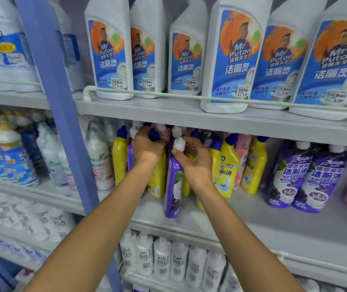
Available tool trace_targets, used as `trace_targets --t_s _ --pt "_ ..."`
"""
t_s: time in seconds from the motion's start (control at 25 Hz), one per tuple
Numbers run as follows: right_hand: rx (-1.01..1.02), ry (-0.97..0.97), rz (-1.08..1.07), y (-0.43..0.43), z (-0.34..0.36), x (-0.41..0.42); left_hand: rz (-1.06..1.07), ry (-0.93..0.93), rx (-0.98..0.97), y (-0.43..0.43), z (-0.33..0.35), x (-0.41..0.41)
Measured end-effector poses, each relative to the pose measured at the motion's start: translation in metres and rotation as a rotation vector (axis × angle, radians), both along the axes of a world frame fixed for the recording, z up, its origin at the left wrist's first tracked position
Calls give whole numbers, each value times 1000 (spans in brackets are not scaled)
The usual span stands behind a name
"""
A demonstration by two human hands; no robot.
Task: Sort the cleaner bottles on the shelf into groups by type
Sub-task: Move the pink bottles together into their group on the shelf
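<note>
Your right hand (193, 163) grasps the neck of a purple bottle (173, 186) just under its white cap, at the centre of the frame. The bottle stands on the middle shelf (273, 216), in front of the row. Just to the left, your left hand (147, 149) curls its fingers round the blue-capped top of a yellow bottle (158, 180). More yellow bottles (228, 165) stand to the right, then two wider purple jugs (303, 175). Large white bottles (231, 60) line the top of the frame.
</note>
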State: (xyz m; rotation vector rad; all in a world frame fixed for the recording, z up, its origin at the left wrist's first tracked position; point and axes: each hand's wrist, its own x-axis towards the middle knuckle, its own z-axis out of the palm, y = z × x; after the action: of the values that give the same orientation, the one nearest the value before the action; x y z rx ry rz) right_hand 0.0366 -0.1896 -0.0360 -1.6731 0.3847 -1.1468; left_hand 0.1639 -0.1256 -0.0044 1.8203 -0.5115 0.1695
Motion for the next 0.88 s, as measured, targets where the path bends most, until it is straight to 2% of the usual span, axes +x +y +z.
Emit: trace_targets --t_s 0.16,0.32,0.56,0.8,0.88 --pt "32 -84 -109 3 -6 -32 25 -21 18 -2 -3 2" --pt "27 -56 -207 -6 -3 -67 -17 -52 31 6 3 -1" --pt "-20 21 -395 -32 -4 -109 -262 187 -204 16 -1 -11" --pt "-45 5 -458 -76 -5 -140 -470 373 -250 -17 -4 -68" --pt "-48 49 -480 -93 -3 -150 -502 379 -242 -40 -9 -90"
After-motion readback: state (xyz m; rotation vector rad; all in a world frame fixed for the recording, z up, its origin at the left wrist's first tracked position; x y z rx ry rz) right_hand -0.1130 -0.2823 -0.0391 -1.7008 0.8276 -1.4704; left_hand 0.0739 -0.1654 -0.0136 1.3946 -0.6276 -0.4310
